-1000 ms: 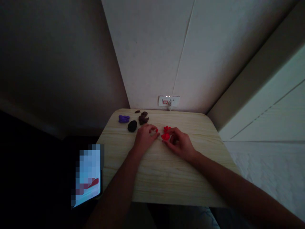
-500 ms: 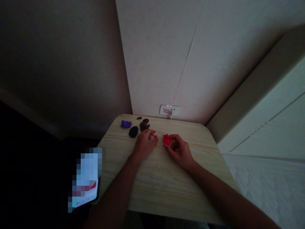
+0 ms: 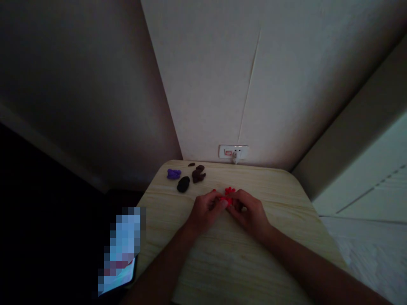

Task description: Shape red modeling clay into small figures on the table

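Note:
A red clay piece [image 3: 229,190] with several small rounded knobs at its top is between my hands, low over the table. My right hand [image 3: 252,212] holds it from the right, with fingers and thumb curled round its edge. My left hand [image 3: 206,212] meets it from the left, its thumb and fingertips pressed on the lower part, which is partly hidden. A small red bit [image 3: 214,190] shows just beyond my left fingers; they cover some of it.
Toward the table's back left lie a purple clay lump [image 3: 174,174], a black clay lump [image 3: 183,184], brown clay pieces [image 3: 198,175] and a small brown scrap [image 3: 191,164]. A wall socket [image 3: 233,152] with a plug is behind the table [image 3: 216,262]. A lit screen [image 3: 122,258] stands at left.
My left hand has moved right and now grips the red clay piece along with my right hand. The view has shifted slightly, so the table appears lower and further right.

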The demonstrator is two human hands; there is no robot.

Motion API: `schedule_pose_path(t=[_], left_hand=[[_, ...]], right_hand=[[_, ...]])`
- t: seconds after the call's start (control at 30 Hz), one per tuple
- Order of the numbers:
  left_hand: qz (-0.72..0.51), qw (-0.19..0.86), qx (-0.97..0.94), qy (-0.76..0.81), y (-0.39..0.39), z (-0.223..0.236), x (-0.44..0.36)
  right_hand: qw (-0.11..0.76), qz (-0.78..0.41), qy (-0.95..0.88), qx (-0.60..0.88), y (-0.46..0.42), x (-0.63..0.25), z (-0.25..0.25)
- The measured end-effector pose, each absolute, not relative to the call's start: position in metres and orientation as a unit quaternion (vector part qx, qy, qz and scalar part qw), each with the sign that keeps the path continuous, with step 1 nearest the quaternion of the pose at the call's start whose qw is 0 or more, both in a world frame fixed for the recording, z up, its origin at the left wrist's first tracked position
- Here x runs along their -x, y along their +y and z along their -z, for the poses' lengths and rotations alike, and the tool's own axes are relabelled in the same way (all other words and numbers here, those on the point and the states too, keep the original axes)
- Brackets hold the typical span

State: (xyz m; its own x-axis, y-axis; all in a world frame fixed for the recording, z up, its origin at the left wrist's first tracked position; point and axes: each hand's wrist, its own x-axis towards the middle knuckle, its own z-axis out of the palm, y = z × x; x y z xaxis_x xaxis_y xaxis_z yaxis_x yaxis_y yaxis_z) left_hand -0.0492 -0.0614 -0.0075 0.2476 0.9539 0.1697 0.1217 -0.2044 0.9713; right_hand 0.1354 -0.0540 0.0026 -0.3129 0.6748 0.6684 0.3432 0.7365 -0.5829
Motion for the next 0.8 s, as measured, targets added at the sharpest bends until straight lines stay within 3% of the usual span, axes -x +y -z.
schedule_pose_path(t=[0.33, 0.53, 0.8], left_hand=[[-0.521, 0.518, -0.559, 0.385, -0.053, 0.005, 0.049], [-0.516, 0.443, -0.617, 0.395, -0.053, -0.002, 0.05], [-0.494, 0.457, -0.613, 0.414, -0.053, -0.004, 0.049]], right_hand=[[0.458, -0.311, -0.737, 0.387, -0.059, -0.138, -0.005], [0.454, -0.311, -0.728, 0.408, -0.059, -0.138, -0.005], [0.466, -0.338, -0.718, 0.39, -0.061, -0.133, -0.006]])
